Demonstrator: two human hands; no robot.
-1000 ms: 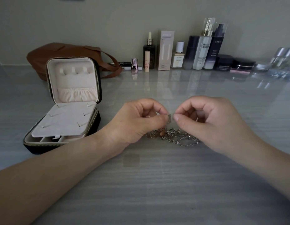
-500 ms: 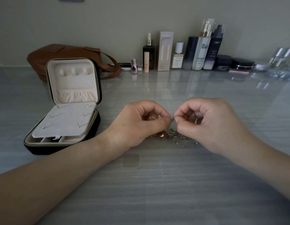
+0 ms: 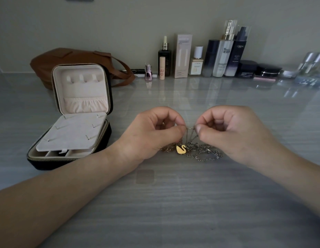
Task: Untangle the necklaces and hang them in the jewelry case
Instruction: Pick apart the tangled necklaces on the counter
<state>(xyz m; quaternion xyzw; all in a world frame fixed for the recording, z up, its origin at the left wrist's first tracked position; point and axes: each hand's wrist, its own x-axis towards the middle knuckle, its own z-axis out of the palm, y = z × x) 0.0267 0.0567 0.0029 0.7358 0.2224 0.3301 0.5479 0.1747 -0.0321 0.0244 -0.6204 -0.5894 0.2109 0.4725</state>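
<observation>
Centre of frame: chains (image 3: 202,153) lay in a tangled heap on the table (image 3: 173,203). Some strands were gold-toned and some silver-toned — the count could not be resolved. A gold swan pendant (image 3: 180,149) sat at the heap's left edge, flat on the table.

Left hand (image 3: 152,133) and right hand (image 3: 232,133) were both curled, thumb and forefinger of each pinching strands raised just above the heap. The two pinches were nearly touching, with fine strands running down from them into the pile.

Case (image 3: 69,161) stood open at left of frame, well apart from the heap. Its lid was upright, the tabs (image 3: 84,78) at the lid's top were bare, and a gathered pocket sat below them.

Handling, judged: the chains are light, limp and fine-linked. They would slip through a loose pinch and could kink or snap under a hard pull. Best held with the fingertips close on either side of a knot and teased apart, not tugged. The pendant is the one rigid part — feeding it back through loops looks the likely route. For hanging, hold near the clasp, whose position could not be made out.
</observation>
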